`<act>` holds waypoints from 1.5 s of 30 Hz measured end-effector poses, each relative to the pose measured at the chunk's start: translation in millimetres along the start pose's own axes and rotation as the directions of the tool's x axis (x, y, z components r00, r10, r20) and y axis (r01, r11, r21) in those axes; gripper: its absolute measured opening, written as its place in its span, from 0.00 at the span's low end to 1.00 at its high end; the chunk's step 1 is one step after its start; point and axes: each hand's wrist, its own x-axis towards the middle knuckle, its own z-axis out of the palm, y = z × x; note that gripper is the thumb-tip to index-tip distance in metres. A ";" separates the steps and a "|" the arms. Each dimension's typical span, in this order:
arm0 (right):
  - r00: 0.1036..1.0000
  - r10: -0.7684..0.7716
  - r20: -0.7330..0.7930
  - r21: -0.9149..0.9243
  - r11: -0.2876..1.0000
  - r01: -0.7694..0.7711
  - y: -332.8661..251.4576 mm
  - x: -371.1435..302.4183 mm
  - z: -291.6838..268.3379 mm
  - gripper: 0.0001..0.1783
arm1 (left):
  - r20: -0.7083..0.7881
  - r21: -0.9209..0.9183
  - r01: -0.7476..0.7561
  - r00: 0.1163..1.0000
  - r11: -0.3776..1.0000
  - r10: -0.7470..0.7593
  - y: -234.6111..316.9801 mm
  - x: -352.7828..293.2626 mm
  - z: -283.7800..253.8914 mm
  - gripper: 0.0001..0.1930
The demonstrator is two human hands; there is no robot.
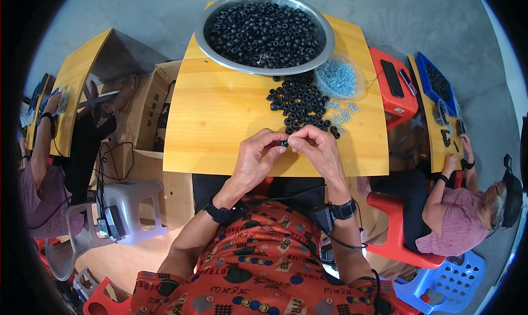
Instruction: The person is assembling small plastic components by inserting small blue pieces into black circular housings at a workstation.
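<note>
Over the near edge of the wooden table (214, 117), my left hand (254, 155) pinches a small black ring-like part (284, 143) between thumb and fingers. My right hand (319, 151) meets it from the other side, thumb and forefinger pressed together at the part; anything in that pinch is too small to make out. Just beyond my fingertips lies a loose pile of black ring-like parts (302, 101). Small shiny pale-blue pieces (342, 112) are scattered to its right, below a clear tub (358, 79) full of the same pieces.
A large metal bowl (206, 50) heaped with black parts stands at the table's far end. To the right is a red stool (379, 56) bearing a phone (392, 78). A cardboard box (144, 131) sits at left. Co-workers sit at tables on both sides. Cables run from my wristbands.
</note>
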 end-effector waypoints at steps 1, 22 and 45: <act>1.000 0.001 0.000 0.001 1.000 -0.001 0.0 0.2 0.0 0.08 | 0.001 0.048 -0.016 1.000 0.999 0.016 0.7 0.1 -0.4 0.10; 0.998 0.064 0.031 0.153 0.986 -0.068 8.5 7.8 3.8 0.10 | 0.018 -0.361 0.152 0.988 0.920 -0.156 -12.8 -0.8 1.6 0.11; 0.992 0.115 0.046 0.354 0.927 -0.124 12.7 1.7 11.4 0.10 | -0.074 -0.433 0.094 0.988 0.896 -0.139 -9.7 -2.9 5.6 0.11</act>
